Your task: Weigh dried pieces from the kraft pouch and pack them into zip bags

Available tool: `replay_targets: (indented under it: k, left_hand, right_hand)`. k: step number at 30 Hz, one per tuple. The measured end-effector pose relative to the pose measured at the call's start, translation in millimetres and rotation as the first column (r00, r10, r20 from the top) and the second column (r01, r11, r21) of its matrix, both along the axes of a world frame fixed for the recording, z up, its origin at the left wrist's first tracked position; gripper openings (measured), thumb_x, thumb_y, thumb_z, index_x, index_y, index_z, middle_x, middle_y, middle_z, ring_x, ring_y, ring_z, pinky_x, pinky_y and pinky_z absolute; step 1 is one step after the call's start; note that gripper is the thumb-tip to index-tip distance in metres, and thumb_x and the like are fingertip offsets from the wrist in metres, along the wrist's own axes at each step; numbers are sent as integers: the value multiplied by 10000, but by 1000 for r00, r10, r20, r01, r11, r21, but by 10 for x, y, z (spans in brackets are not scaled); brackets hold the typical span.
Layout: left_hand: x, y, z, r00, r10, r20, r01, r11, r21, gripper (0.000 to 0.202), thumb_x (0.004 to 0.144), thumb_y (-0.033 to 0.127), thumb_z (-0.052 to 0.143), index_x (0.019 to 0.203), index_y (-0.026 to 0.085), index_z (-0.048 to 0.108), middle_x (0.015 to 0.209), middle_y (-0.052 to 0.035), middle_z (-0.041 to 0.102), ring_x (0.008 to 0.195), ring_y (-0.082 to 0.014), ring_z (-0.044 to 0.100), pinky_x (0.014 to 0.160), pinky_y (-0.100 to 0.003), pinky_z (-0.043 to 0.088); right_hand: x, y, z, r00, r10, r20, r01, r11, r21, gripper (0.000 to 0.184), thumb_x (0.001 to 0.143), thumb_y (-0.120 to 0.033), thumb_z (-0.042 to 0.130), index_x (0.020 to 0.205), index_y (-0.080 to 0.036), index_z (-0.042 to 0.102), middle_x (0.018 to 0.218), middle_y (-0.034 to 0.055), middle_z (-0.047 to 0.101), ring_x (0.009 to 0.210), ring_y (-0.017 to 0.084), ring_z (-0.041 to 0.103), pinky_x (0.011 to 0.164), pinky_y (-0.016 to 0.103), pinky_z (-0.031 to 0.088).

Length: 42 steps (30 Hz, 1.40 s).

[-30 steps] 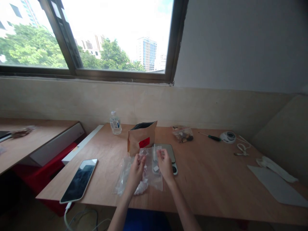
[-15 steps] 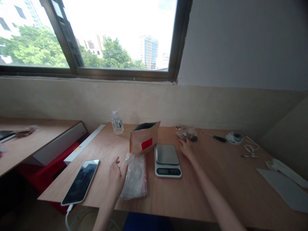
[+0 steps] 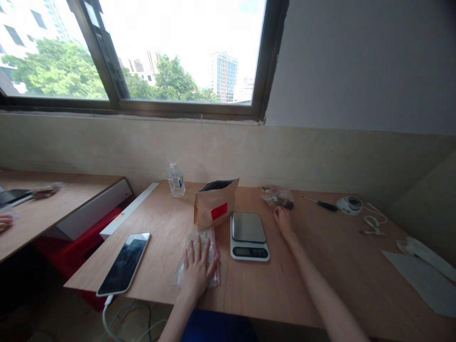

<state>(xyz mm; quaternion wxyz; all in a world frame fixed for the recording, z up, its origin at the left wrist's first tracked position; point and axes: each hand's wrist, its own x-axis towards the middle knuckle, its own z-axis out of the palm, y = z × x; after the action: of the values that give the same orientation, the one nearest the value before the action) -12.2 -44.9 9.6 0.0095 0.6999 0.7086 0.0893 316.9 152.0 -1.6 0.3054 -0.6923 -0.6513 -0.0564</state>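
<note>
Resting left hand (image 3: 197, 270), spread-fingered, on clear bags (image 3: 213, 247) at 8 o'clock from scale (image 3: 249, 237). Holding curled right hand (image 3: 282, 218) at near edge of filled bag (image 3: 276, 195), 1 o'clock — cannot tell whether clamped. Probably at pick-up step — calling for firm pinch.

They've got their left hand (image 3: 197, 272) palm-down, fingers fanned wide; right hand (image 3: 282, 220) is further out, fingers bent, arm (image 3: 317, 278) pretty much straight.

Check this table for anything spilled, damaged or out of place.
Nothing looks spilled or damaged. One oddity: the phone lies right at the front edge of the table, its white cable hanging below, where a tug might drag it off.
</note>
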Motion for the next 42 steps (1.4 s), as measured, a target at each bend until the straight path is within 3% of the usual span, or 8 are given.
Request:
replay_targets:
  k: [9,17,24,28,32,35,38,42]
  left_hand:
    - [62,-25,172,939,20,345,16,995,-103,508,905,350,316,1374,169,392,1461,-142,314,1370,-319,207,1068,-576,163]
    - [279,-315,520,543,-122,831,151,987,47,371,852,367,438,1133,210,621,1286,-106,560,1242,-250,463,1057,-444,325]
    - [557,-321,629,311,-112,944,163,985,64,388,830,355,510,1175,195,584,1238,-113,591,1182,-257,515,1031,-447,358]
    - [736,-331,769,248,-116,962,177,982,73,500,831,387,519,1295,203,473,1385,-112,454,1248,-244,449,1057,-422,324]
    - [832,-342,809,192,-91,977,228,972,45,533,797,420,575,1282,223,480,1328,-98,511,1164,-237,516,997,-377,384]
    - [805,-344,760,110,-56,992,341,940,15,350,788,439,584,997,161,623,939,-76,669,846,-193,620,753,-285,480]
    - [729,-346,744,73,-22,997,375,927,-7,293,775,431,605,786,138,591,647,3,574,580,-111,531,529,-202,397]
    - [697,-332,831,45,-50,998,213,976,39,284,749,402,639,693,161,500,580,53,467,519,-76,448,487,-180,342]
  right_hand:
    - [-69,0,64,996,-59,61,63,996,-70,219,727,-218,600,908,-100,569,966,184,581,909,279,547,767,348,389]
    - [-65,-143,250,998,-40,45,42,998,-51,69,739,-162,527,681,-172,563,832,101,602,815,233,554,756,341,390]
    - [-186,-770,1066,900,39,-433,127,929,348,95,731,-282,531,751,-193,504,783,59,598,760,203,552,741,321,422]
    - [-463,-1587,1427,721,206,-661,18,949,316,179,742,-363,566,779,-203,493,730,7,559,684,163,552,658,271,445]
    - [-821,-2233,1277,488,186,-853,6,976,217,270,743,-444,597,793,-204,484,681,-5,560,608,149,564,545,231,450]
    - [-975,-2394,1061,355,149,-923,3,987,161,330,728,-497,610,806,-203,482,657,-3,581,570,153,573,508,234,459]
    - [-1026,-2390,953,412,130,-902,-3,990,142,327,739,-506,601,814,-203,503,711,22,612,621,171,592,546,259,479]
    - [-1139,-2386,975,596,109,-796,16,989,147,298,774,-463,584,911,-200,547,843,59,628,708,178,587,645,293,488]
